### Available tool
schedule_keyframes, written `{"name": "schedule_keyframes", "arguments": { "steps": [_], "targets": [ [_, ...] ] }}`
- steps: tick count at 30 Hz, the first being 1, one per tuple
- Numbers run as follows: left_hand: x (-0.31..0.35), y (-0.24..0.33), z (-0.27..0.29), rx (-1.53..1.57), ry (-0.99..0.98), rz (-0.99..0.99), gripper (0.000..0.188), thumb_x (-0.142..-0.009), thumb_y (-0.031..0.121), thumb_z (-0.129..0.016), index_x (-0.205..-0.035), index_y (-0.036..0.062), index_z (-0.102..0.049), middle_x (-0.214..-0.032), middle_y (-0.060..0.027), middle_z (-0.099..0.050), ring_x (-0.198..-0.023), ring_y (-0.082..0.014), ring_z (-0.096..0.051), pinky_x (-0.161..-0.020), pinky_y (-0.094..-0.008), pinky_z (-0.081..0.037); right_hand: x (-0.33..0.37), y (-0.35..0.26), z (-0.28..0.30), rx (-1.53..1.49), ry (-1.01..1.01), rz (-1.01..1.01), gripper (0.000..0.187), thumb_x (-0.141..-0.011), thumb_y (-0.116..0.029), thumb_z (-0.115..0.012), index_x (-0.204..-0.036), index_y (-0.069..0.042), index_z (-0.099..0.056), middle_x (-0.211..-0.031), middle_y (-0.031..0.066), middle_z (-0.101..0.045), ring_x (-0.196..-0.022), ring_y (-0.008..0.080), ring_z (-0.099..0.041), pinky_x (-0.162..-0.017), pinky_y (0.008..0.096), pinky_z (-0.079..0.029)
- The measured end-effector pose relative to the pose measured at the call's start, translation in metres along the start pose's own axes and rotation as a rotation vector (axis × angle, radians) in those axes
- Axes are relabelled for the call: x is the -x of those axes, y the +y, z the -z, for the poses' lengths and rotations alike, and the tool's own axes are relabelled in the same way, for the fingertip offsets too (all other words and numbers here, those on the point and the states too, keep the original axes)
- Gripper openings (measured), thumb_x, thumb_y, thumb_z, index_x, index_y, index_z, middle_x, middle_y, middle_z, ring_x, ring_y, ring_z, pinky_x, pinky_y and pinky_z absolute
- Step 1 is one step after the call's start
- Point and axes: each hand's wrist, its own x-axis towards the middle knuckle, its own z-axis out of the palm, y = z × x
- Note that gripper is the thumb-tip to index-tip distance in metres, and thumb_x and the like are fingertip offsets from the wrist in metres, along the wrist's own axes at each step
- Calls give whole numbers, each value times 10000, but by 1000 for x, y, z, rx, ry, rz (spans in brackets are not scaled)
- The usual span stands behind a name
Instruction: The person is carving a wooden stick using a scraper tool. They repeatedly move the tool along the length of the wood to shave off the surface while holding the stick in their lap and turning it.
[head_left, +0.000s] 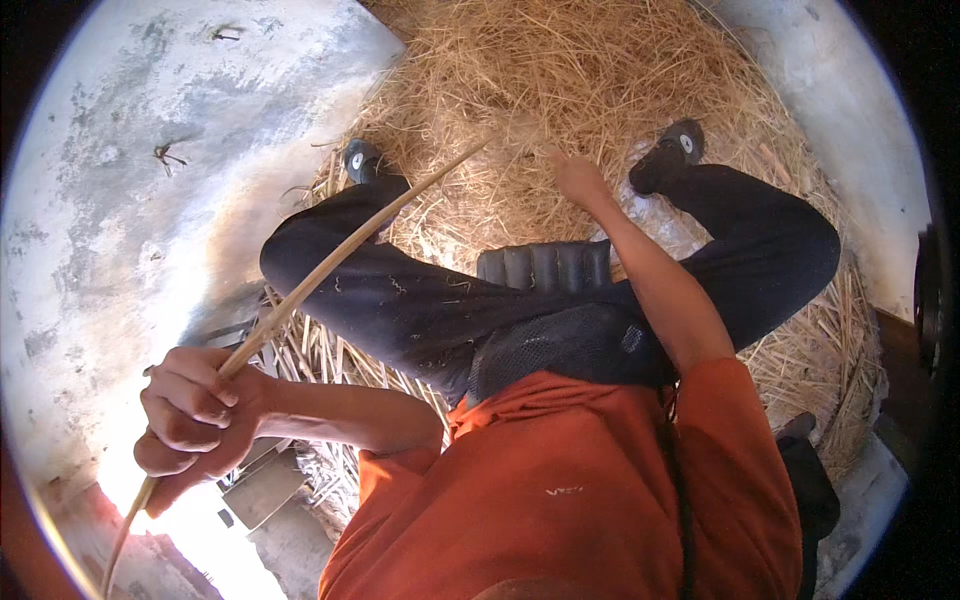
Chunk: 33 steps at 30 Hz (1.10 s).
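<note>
Your left hand (197, 412) grasps the long, tan, bowed stalk (318, 274), its tip above the loose golden straw (600, 60), where I cannot tell whether your right hand (583, 182) grips; overbending could snap it.

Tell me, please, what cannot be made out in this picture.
All in the head view:
Near end of the stick: cut off by the lower edge.
Far tip of the stick: blurs into the straw.
Palm of the left hand: hidden by its own closed grip.
What, if anything, the right hand holds: blurred against the straw.
Surface below the left hand: washed out by glare.
</note>
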Motion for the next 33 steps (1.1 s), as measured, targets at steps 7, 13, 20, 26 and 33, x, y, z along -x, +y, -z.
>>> {"name": "schedule_keyframes", "arguments": {
  "steps": [7, 13, 20, 26, 33],
  "targets": [
    [-15, -7, 24, 63, 30, 90, 548, -850, 578, -432, -522, 189, -229, -378, 99, -208, -315, 0, -171, -321, -142, -159, 26, -123, 65, -461, -139, 174, 686, -919, -488, -341, -626, 94, -557, -538, 253, -513, -510, 381, -513, -598, 453, -425],
    [-22, -15, 26, 277, -22, 140, 491, -890, 404, -493, -504, 200, -267, -378, 113, -235, -304, 24, -177, -305, -142, -112, -17, -94, 13, -301, -215, -74, 729, -910, -520, -327, -571, 90, -539, -560, 271, -522, -578, 392, -550, -617, 461, -433],
    [-29, -30, 18, 162, 42, 75, 440, -869, 347, -551, -532, 206, -306, -392, 135, -249, -306, 27, -201, -316, -137, -145, -40, -74, -13, -156, -243, -59, 725, -905, -553, -268, -806, 83, -603, -715, 277, -589, -741, 417, -595, -691, 474, -466],
    [-34, -13, 40, 120, -51, 189, 500, -838, 447, -557, -514, 216, -254, -394, 139, -231, -340, 21, -175, -373, -156, -141, -39, -65, -25, -139, -202, -39, 716, -901, -566, -253, -926, 57, -606, -833, 277, -604, -806, 399, -600, -720, 471, -468],
    [-39, 2, 52, -119, 49, 212, 656, -697, 810, -212, -494, 186, -217, -391, 57, -167, -372, -88, -185, -388, -235, -218, -32, -84, -2, -304, -254, 55, 681, -909, -555, -228, -990, -2, -616, -898, 245, -611, -755, 355, -612, -728, 437, -480]
  ]
}}
